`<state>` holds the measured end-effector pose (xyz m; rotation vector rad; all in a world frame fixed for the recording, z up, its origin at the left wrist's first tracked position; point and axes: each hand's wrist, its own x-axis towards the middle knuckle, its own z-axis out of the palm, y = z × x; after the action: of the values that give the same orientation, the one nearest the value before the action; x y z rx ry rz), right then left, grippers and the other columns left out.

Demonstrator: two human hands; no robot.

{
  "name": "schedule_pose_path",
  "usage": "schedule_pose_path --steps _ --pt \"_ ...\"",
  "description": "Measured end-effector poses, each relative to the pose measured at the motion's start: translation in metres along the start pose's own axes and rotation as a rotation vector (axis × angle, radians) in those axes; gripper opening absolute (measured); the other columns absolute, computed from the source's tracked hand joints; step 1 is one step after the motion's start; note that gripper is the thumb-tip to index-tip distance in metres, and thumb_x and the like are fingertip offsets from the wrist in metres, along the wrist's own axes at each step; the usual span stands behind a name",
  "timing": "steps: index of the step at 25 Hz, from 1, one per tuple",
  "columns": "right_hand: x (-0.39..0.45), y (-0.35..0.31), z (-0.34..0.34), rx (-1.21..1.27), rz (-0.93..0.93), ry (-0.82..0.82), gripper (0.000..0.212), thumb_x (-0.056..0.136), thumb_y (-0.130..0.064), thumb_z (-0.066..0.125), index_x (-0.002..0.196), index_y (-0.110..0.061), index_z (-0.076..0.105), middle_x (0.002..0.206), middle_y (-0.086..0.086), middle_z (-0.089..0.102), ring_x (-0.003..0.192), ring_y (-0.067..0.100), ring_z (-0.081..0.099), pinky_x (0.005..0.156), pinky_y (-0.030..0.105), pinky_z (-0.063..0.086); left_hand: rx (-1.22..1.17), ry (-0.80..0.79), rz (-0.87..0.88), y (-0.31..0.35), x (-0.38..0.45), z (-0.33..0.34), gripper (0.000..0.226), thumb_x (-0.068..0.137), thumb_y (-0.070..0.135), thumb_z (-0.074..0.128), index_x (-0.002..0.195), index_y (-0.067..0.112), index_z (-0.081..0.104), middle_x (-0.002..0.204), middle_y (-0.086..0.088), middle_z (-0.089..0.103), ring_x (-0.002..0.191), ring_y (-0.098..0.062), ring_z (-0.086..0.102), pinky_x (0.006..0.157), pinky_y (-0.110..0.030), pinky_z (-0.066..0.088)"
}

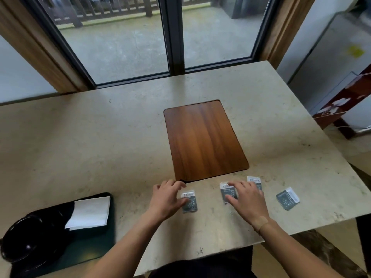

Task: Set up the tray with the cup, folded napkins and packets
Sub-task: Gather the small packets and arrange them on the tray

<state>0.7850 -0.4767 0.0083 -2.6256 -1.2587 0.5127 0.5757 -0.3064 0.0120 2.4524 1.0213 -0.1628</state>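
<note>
Four packets are laid in a row on the worktop (100,141), just near-side of the wooden inlay (204,139). The left hand (166,199) touches the leftmost packet (189,201) with spread, relaxed fingers; the right hand (247,199) covers the second packet (227,192) likewise. Nothing is gripped. Long axes run toward the inlay. The tray (90,243), bearing napkins (90,212) and cup (24,239), lies well left of the inlay, across open worktop.

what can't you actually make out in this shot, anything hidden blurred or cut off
Head view only:
- Print on the packets: too small and blurred to read.
- Packet under the right hand: the fingers cover most of it, and part of the packet behind it.
- Black cup on the tray: motion blur, dark on dark, outline unclear.
- Tray's near-left corner: cut off by the frame edge.
- Napkins: count unreadable.
</note>
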Motion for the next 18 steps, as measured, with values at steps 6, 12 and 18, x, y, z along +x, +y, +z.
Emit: schedule_pose_path --steps 6,12,18 --pt "0.010 0.006 0.001 -0.033 -0.004 -0.040 0.045 0.089 -0.041 0.056 0.133 -0.034 0.047 0.128 -0.008 0.055 0.116 0.015 0.044 0.096 0.036 0.041 0.048 -0.061 0.000 0.007 0.006 0.013 0.049 0.080 0.050 0.061 0.126 0.035 0.051 0.126 0.007 0.051 0.117 -0.016 0.042 0.094 -0.038 0.029" --pt "0.021 0.006 0.007 -0.109 -0.048 -0.120 0.055 0.089 -0.042 0.056 0.140 -0.033 0.039 0.136 -0.005 0.046 0.122 0.018 0.037 0.098 0.038 0.038 0.089 -0.076 -0.001 0.012 0.012 0.024 0.053 0.074 0.054 0.062 0.122 0.035 0.052 0.119 0.005 0.049 0.110 -0.018 0.043 0.091 -0.037 0.028" --pt "0.028 0.006 0.011 -0.098 -0.042 -0.127 0.052 0.084 -0.042 0.065 0.132 -0.034 0.047 0.128 -0.002 0.050 0.116 0.020 0.040 0.094 0.037 0.040 0.130 -0.103 0.018 0.012 0.018 0.022 0.052 0.074 0.054 0.059 0.120 0.032 0.049 0.114 0.004 0.052 0.106 -0.020 0.044 0.094 -0.040 0.031"
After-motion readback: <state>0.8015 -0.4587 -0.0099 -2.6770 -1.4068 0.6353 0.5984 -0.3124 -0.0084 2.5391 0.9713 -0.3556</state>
